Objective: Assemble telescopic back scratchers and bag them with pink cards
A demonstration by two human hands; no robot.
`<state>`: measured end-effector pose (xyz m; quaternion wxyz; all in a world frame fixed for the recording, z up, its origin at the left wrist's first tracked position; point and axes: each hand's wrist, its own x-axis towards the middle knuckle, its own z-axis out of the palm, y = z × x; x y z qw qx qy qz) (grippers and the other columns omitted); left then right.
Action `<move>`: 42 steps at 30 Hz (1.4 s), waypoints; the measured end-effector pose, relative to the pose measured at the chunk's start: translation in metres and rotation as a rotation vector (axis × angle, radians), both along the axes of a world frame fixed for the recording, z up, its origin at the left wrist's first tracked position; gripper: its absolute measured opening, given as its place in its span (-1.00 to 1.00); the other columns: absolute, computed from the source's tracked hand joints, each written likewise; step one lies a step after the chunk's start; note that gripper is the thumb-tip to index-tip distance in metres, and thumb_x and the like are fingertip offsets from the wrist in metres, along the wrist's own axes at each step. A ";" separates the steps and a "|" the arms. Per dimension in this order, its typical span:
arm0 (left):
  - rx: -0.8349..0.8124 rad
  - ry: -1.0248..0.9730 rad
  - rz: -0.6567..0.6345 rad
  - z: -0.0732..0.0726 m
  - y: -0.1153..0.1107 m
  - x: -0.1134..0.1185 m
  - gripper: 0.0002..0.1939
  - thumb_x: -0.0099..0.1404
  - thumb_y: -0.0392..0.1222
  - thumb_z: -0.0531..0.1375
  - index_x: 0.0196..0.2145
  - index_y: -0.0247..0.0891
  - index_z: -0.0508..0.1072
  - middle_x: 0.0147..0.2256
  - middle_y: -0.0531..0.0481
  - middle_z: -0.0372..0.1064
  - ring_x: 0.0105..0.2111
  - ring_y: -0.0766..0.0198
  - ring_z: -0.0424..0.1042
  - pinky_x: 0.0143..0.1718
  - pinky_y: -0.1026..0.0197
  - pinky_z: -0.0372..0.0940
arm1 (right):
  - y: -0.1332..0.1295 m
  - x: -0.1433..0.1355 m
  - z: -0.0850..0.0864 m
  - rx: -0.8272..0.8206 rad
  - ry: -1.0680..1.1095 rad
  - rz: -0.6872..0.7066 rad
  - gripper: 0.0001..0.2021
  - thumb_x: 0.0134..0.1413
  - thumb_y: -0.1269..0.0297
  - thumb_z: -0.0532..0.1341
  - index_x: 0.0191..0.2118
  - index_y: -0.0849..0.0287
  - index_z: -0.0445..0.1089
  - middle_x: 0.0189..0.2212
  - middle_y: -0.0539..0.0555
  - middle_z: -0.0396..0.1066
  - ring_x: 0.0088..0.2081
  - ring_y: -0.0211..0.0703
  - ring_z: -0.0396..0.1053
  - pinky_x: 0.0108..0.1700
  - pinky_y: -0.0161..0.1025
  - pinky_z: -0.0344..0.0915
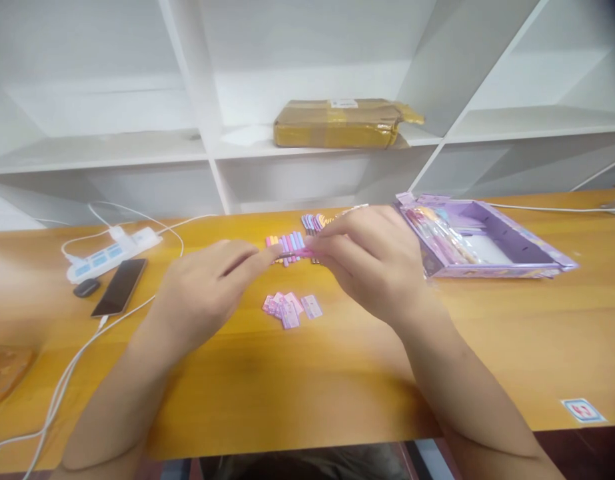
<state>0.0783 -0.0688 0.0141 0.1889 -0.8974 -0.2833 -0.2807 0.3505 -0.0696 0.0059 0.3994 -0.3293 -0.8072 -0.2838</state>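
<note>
My left hand (204, 287) and my right hand (377, 267) meet above the table, each pinching one end of a slim pen-like stick (288, 255). Its right part is pink and its left part looks grey and metallic; fingers cover both ends. Just behind it lies a row of short pink, yellow, purple and blue sticks (293, 240). Beside that row, partly hidden by my right hand, are several pieces with curved striped tops (312, 223) and metallic shafts. Small pink and purple printed cards (290, 312) lie loosely overlapped nearer to me, with one apart on the right.
On the right stands an open purple box (492, 272) with clear-wrapped items (444, 233) inside. At the left are a power strip (112, 255), a phone (120, 288), a small black case (86, 287) and white cables. A taped carton (337, 127) rests on the shelf behind.
</note>
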 end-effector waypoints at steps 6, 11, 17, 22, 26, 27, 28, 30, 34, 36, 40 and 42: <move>0.189 -0.144 0.336 0.030 0.019 -0.062 -0.83 0.49 -0.13 0.27 -0.02 -0.06 0.63 -0.20 0.04 0.65 -0.20 0.16 0.57 -0.22 0.18 0.33 | 0.032 0.079 0.015 0.142 0.124 -0.226 -0.85 0.35 0.25 0.31 -0.32 0.05 0.50 -0.39 0.02 0.47 -0.32 -0.15 0.32 -0.20 -0.14 0.12; 0.272 -0.299 0.501 0.038 0.063 -0.134 -0.71 0.49 0.04 0.23 -0.14 -0.16 0.68 -0.24 -0.05 0.65 -0.19 0.08 0.56 -0.08 0.09 0.35 | 0.067 0.186 0.009 0.252 0.396 -0.577 -0.75 0.25 0.12 0.34 -0.41 0.13 0.51 -0.52 0.06 0.31 -0.32 -0.08 0.27 -0.14 -0.10 0.16; 0.182 -0.176 0.458 0.016 0.100 -0.122 -0.70 0.54 0.03 0.17 -0.11 -0.16 0.64 -0.25 -0.04 0.64 -0.20 0.15 0.51 -0.03 0.11 0.29 | 0.078 0.226 -0.009 0.023 0.404 -0.722 -0.82 0.17 0.18 0.34 -0.41 0.13 0.46 -0.42 0.06 0.40 -0.25 -0.06 0.30 -0.14 -0.14 0.18; 0.170 -0.196 0.291 0.018 0.095 -0.114 -0.75 0.46 0.04 0.28 -0.14 -0.18 0.63 -0.29 -0.05 0.59 -0.27 0.16 0.47 -0.20 0.18 0.29 | 0.074 0.243 -0.015 -0.002 0.430 -0.741 -0.79 0.16 0.10 0.39 -0.28 0.15 0.58 -0.31 0.10 0.51 -0.18 -0.04 0.39 -0.10 -0.14 0.24; 0.145 -0.227 0.228 0.024 0.084 -0.113 -0.79 0.45 0.01 0.30 -0.23 -0.13 0.66 -0.37 -0.01 0.53 -0.36 0.20 0.39 -0.28 0.18 0.24 | 0.068 0.257 -0.019 -0.030 0.482 -0.774 -0.83 0.09 0.21 0.45 -0.21 0.17 0.66 -0.32 0.11 0.55 -0.20 -0.08 0.42 -0.11 -0.16 0.25; 0.146 -0.235 0.233 0.025 0.082 -0.113 -0.80 0.45 0.00 0.30 -0.21 -0.11 0.68 -0.38 0.01 0.53 -0.38 0.20 0.37 -0.29 0.18 0.23 | 0.067 0.258 -0.020 -0.036 0.497 -0.775 -0.82 0.06 0.24 0.47 -0.21 0.17 0.67 -0.33 0.10 0.55 -0.22 -0.09 0.42 -0.12 -0.17 0.26; 0.153 -0.238 0.238 0.025 0.080 -0.112 -0.82 0.46 -0.01 0.30 -0.19 -0.08 0.69 -0.38 0.02 0.54 -0.38 0.20 0.37 -0.28 0.18 0.23 | 0.065 0.259 -0.020 -0.038 0.510 -0.779 -0.80 0.03 0.25 0.50 -0.20 0.16 0.68 -0.33 0.10 0.55 -0.24 -0.10 0.42 -0.13 -0.17 0.26; 0.175 -0.232 0.242 0.026 0.079 -0.111 -0.83 0.48 -0.03 0.28 -0.14 -0.03 0.70 -0.37 0.03 0.56 -0.36 0.19 0.37 -0.26 0.18 0.23 | 0.062 0.256 -0.018 -0.040 0.526 -0.788 -0.78 0.00 0.26 0.52 -0.18 0.13 0.69 -0.33 0.09 0.54 -0.25 -0.11 0.43 -0.14 -0.17 0.28; 0.239 -0.226 0.315 0.027 0.079 -0.113 -0.78 0.49 0.01 0.26 -0.10 -0.07 0.70 -0.28 0.00 0.59 -0.28 0.17 0.43 -0.24 0.18 0.25 | 0.056 0.242 -0.011 -0.049 0.553 -0.710 -0.77 0.01 0.33 0.49 -0.15 0.11 0.70 -0.30 0.09 0.57 -0.31 -0.14 0.45 -0.19 -0.20 0.36; 0.253 -0.240 0.377 0.028 0.078 -0.115 -0.75 0.49 0.04 0.26 -0.10 -0.09 0.69 -0.23 -0.01 0.61 -0.24 0.15 0.47 -0.22 0.17 0.26 | 0.055 0.235 -0.007 -0.043 0.555 -0.679 -0.77 0.01 0.30 0.50 -0.14 0.11 0.70 -0.29 0.10 0.58 -0.32 -0.14 0.46 -0.24 -0.22 0.38; 0.249 -0.277 0.478 0.032 0.072 -0.119 -0.74 0.48 0.04 0.27 -0.05 -0.07 0.69 -0.15 -0.02 0.63 -0.15 0.10 0.52 -0.15 0.13 0.31 | 0.054 0.231 -0.002 0.015 0.520 -0.701 -0.80 -0.02 0.30 0.53 -0.21 0.13 0.71 -0.34 0.11 0.59 -0.27 -0.08 0.49 -0.28 -0.22 0.38; 0.238 -0.299 0.500 0.034 0.068 -0.119 -0.74 0.46 0.03 0.28 -0.02 -0.06 0.69 -0.13 -0.05 0.63 -0.13 0.06 0.52 -0.13 0.09 0.34 | 0.053 0.231 -0.001 0.030 0.512 -0.697 -0.78 -0.02 0.32 0.53 -0.18 0.13 0.71 -0.31 0.12 0.60 -0.24 -0.06 0.52 -0.27 -0.20 0.42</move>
